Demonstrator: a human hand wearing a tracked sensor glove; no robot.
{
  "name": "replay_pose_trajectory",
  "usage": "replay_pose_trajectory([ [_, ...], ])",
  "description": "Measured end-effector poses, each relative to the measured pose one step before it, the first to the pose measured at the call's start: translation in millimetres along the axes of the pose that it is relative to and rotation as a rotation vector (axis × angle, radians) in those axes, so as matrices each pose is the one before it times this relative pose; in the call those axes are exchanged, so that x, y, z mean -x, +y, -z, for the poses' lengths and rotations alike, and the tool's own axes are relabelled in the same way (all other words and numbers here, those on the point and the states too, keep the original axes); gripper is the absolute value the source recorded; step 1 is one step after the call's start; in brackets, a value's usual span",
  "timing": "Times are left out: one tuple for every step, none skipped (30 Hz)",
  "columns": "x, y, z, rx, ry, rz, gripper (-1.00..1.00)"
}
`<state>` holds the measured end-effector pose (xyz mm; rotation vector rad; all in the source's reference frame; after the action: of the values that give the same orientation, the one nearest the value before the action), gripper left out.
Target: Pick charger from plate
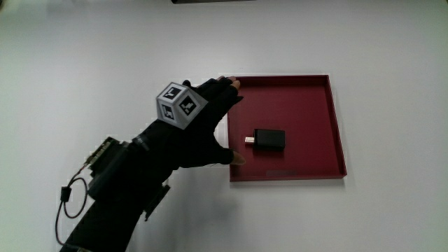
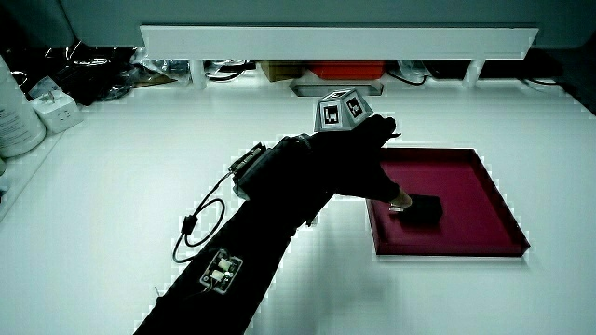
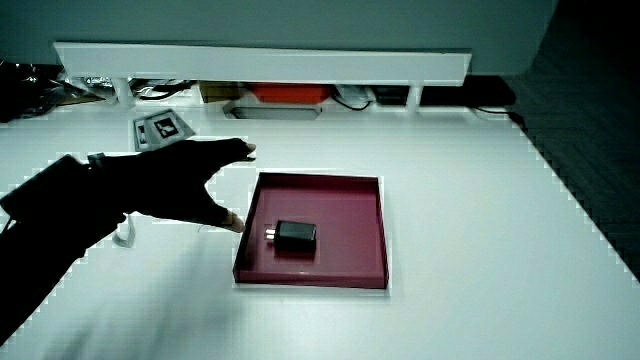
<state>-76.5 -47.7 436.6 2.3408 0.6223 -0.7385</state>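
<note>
One charger (image 1: 269, 140), small and black, lies flat on the floor of the red plate (image 1: 336, 126), and we see its metal plug pointing toward the hand (image 1: 206, 129). We find the hand spread wide and holding nothing, hovering at the plate's edge, thumb tip near the plug, not touching the charger. We spot the patterned cube (image 1: 178, 105) on its back, white table (image 1: 84, 56) beneath.
</note>
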Motion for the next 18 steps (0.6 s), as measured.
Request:
replay_pose_trajectory([
  [-0.19,3.28,2.68,0.01840,-0.01523,-0.02240,0.00],
  [0.28,4.60,3.08,-0.00965,0.00778,0.03242,0.00],
  [0.18,3.42,3.33,0.00767,0.00170,-0.01443,0.00],
  [-3.62,1.76,0.54,-0.00667,0.02310,0.01002,0.00],
  [2.11,4.56,5.83,-0.01921,0.02551,0.02201,0.00],
  [1.81,4.58,7.66,0.00296,-0.01118,0.00429,0.00],
  [-4.12,0.73,1.46,0.01658,0.00791,-0.04521,0.00],
  [2.19,6.10,7.29,0.00621,0.00413,0.02589,0.00],
  [-1.47,3.08,3.25,0.01714,-0.00295,-0.01394,0.00],
  [-0.79,3.93,4.06,0.00662,0.00541,-0.01193,0.00],
  [-2.44,2.61,1.89,0.00364,0.01610,-0.00484,0.00],
  [-2.66,2.02,1.30,0.00514,0.01559,-0.00298,0.00],
  [-2.30,1.57,1.31,0.00350,0.00911,-0.00223,0.00],
  [-1.92,0.78,1.14,-0.00375,0.00458,-0.01065,0.00],
  [-2.39,-0.39,0.22,0.00624,0.00116,-0.00964,0.00],
  [-0.43,0.84,3.02,-0.00214,-0.00371,-0.00501,0.00],
  [1.34,2.64,4.96,0.00265,-0.00251,0.00606,0.00],
  [0.78,2.26,4.21,0.00432,-0.01196,0.00502,0.00],
])
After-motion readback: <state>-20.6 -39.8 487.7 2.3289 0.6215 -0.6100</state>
